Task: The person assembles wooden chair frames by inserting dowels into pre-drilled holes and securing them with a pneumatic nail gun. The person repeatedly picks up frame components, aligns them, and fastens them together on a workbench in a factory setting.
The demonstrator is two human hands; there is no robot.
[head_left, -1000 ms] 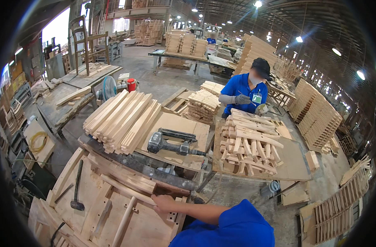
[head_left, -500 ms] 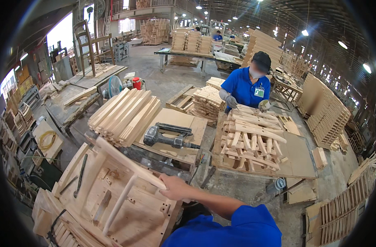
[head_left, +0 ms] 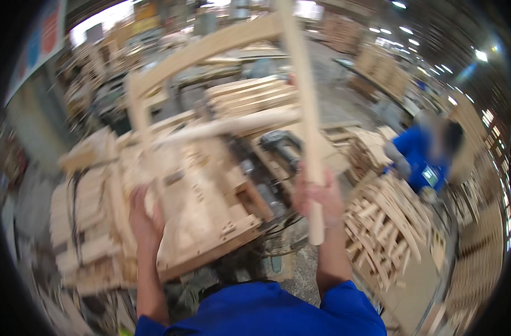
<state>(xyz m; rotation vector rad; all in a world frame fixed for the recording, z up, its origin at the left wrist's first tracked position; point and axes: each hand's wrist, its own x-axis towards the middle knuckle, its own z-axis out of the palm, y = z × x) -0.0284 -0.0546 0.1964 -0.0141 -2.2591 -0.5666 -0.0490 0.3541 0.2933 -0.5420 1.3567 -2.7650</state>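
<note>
The frame (head_left: 211, 48) is held up over the table (head_left: 202, 229). The right hand (head_left: 321, 197) has its fingers closed round the right leg (head_left: 304, 101), probably for balance; the left hand's (head_left: 146, 221) curl, but blur leaves their grip unclear.

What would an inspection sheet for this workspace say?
Surface: light wooden jig board with small dark holes.
Job's things: wooden frame, two posts joined by a curved rail and a rung, raised above the board.
Clutter: strapped wood bundle at left; nail gun beyond the board.
Hands: right hand grips one post; left hand is near the other, its grip too blurred to tell.
Cables: dark cord or hose right of the board, blurred.
Surroundings: co-worker in blue at right, beside piled curved wooden pieces.
</note>
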